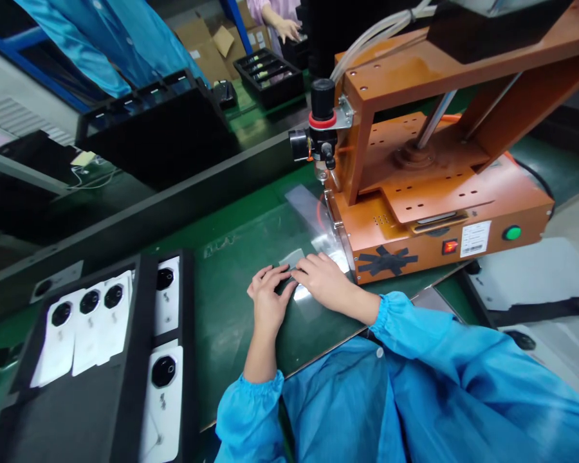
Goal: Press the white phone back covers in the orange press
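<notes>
My left hand [269,297] and my right hand [324,281] meet low over the green mat [236,308], fingertips nearly touching. Both sets of fingers are bent and closed on a small thin clear piece [293,258], whose pale edge shows just beyond them. Its exact kind is too small to make out, and the fingers partly cover it. A bright reflection lies on the mat below the fingertips. Close to my right hand stands an orange press machine [381,225] with a gauge and regulator [322,122] on its left side.
At left, a black foam tray [80,405] holds several white phone-back-like panels [164,399] with round black camera areas. More pale panels [535,270] lie at right. Beyond the dark ledge are black trays [270,77] and a co-worker's hand [288,29]. A blue-clad person [120,38] is opposite.
</notes>
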The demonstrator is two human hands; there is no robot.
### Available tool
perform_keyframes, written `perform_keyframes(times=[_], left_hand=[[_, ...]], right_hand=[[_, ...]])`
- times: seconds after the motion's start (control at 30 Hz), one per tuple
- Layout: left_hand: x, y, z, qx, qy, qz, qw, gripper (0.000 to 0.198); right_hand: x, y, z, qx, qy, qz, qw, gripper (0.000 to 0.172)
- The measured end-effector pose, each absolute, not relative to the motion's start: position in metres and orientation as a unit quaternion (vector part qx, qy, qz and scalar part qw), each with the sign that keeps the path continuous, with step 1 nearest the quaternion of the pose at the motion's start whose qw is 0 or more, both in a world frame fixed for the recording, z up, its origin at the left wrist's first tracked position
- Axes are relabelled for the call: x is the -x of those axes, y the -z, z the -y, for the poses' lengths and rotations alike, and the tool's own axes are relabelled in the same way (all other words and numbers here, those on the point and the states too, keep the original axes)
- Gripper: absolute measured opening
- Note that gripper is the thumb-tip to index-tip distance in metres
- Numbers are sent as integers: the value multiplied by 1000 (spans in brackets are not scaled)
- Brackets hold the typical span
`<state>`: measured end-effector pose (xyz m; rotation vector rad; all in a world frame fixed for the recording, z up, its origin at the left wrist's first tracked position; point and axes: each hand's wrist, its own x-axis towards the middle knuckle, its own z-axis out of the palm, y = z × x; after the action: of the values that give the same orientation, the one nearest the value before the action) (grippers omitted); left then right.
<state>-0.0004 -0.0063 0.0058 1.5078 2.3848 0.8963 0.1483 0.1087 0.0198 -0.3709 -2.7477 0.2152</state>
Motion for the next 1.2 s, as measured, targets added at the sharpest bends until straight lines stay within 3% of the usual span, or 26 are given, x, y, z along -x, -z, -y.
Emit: perform_keyframes(times=[0.33, 0.5, 0.63, 0.73, 0.83, 0.9, 1.03, 1.2], left_hand=[[1, -2, 6, -507, -301, -803, 87, 16], [-1, -12, 12, -569, -246, -777, 108, 54], [-2, -16, 15, -589, -224, -766, 128, 67], [-4, -18, 14, -585, -233, -762, 151, 73], [-4, -29, 13, -584, -238, -763, 144, 82], [5, -46, 19, -570, -259, -771, 119, 74], [69, -104, 50, -413, -230, -881, 2, 31], [196, -154, 102, -212, -103, -972, 6, 38]], right_hand=[[-141, -21, -109, 66, 7, 979, 192, 20], [-161, -22, -102, 95, 19, 976, 193, 17], [-205, -23, -75, 96, -82, 944, 305, 7], [-234, -13, -63, 149, -233, 874, 399, 14], [-241, 1, -68, 155, -286, 839, 436, 14], [-239, 7, -74, 149, -289, 831, 452, 13], [-235, 13, -78, 150, -295, 824, 460, 13], [-236, 15, -76, 130, -292, 824, 467, 15]])
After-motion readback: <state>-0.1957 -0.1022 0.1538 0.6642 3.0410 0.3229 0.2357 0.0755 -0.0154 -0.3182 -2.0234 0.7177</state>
